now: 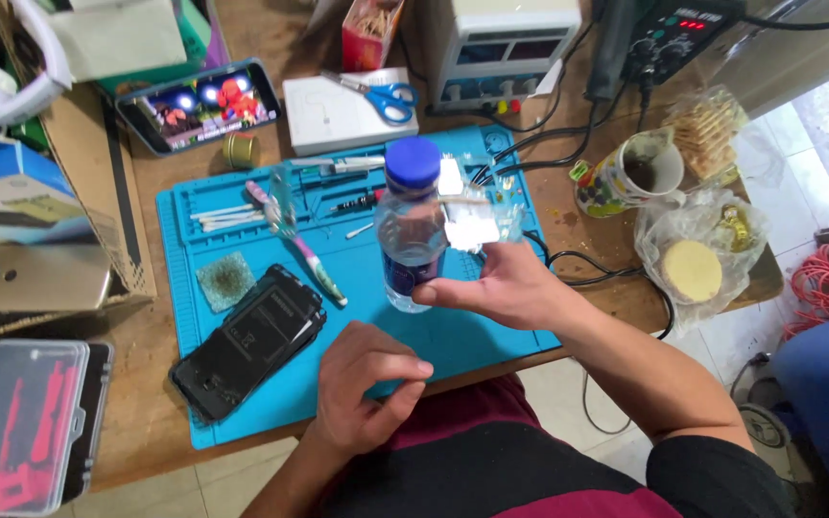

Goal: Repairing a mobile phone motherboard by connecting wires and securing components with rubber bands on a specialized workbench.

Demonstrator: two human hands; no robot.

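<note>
Right hand (506,283) grips the blue-capped water bottle (409,225); left hand (367,384), loosely curled and empty, rests near the opened smartphone (251,341).

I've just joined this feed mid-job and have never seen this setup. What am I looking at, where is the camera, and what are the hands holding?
There is no machine here: a person works with bare hands, filmed by one camera worn on the head, looking down at a wooden bench.

The right hand holds a clear bottle with a blue cap upright over a blue work mat. The left hand is loosely curled at the mat's near edge and appears empty.

On the mat lie an opened black phone, a toothbrush and small tools. Behind it are scissors, a lit phone and a mug.
</note>
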